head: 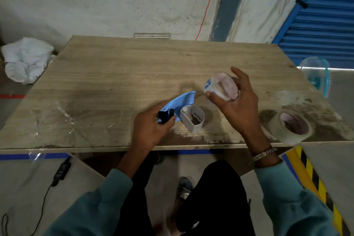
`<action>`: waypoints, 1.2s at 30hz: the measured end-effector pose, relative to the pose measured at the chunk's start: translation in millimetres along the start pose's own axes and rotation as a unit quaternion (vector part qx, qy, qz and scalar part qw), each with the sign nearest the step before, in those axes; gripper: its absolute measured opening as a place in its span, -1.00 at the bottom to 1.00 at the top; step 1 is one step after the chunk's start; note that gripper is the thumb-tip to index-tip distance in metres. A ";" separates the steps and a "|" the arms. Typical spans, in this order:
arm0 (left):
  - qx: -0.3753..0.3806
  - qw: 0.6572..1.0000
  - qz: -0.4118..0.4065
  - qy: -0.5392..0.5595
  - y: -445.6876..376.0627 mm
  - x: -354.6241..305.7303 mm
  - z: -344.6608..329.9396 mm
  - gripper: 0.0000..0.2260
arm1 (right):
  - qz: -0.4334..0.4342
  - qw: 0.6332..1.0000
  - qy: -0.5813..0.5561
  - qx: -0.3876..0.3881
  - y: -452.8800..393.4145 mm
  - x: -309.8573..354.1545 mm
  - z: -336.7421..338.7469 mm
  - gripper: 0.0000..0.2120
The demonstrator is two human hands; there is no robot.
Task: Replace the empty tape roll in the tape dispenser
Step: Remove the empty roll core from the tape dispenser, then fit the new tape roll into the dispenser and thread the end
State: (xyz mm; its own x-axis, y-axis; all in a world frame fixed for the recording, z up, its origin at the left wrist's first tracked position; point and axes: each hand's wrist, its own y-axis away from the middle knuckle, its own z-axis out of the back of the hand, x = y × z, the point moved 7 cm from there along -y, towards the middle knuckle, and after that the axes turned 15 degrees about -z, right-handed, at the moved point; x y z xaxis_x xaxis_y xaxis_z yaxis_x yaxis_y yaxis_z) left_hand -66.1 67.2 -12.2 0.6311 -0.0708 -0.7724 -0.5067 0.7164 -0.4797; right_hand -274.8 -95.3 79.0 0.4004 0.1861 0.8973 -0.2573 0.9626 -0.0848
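My left hand (153,122) grips the black handle of the blue tape dispenser (182,99), which lies low over the wooden table (118,74). The dispenser's white round holder (192,119) stands just right of that hand, with nothing wound on it. My right hand (236,101) holds a white tape roll (220,87) with a blue mark, lifted above the table to the upper right of the dispenser. A second, clear tape roll (292,129) lies flat at the table's front right edge.
Clear film (63,119) is stuck to the table's front left. A white bag (24,59) lies on the floor to the left, a small fan (318,74) stands off the right edge, and a black cable (57,174) runs below.
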 end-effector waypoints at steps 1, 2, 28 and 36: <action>0.003 1.000 0.002 0.006 -0.7 0.9 -0.5 -0.56 | -0.004 0.999 0.034 -0.018 -7.6 -8.1 2.9 -0.17; 0.006 1.000 0.003 0.008 -1.3 1.3 -0.7 -0.57 | -0.014 0.997 0.076 -0.027 -15.4 -20.2 4.1 -0.16; 0.020 1.000 0.000 0.002 -2.3 6.8 -5.1 -0.55 | -0.082 0.909 0.397 -0.093 11.9 -103.4 131.4 -0.63; 0.039 0.999 -0.009 -0.001 -0.7 2.4 -5.8 -0.35 | 0.030 0.933 0.317 -0.167 54.3 -23.1 87.3 -0.62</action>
State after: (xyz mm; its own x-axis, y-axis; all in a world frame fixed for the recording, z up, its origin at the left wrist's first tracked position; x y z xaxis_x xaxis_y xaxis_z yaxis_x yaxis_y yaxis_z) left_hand -67.6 62.5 -16.2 0.6410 -0.0840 -0.7629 -0.4470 0.7672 -0.4600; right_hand -374.8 -64.5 91.5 0.8617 0.2178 0.4582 -0.0491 0.9347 -0.3521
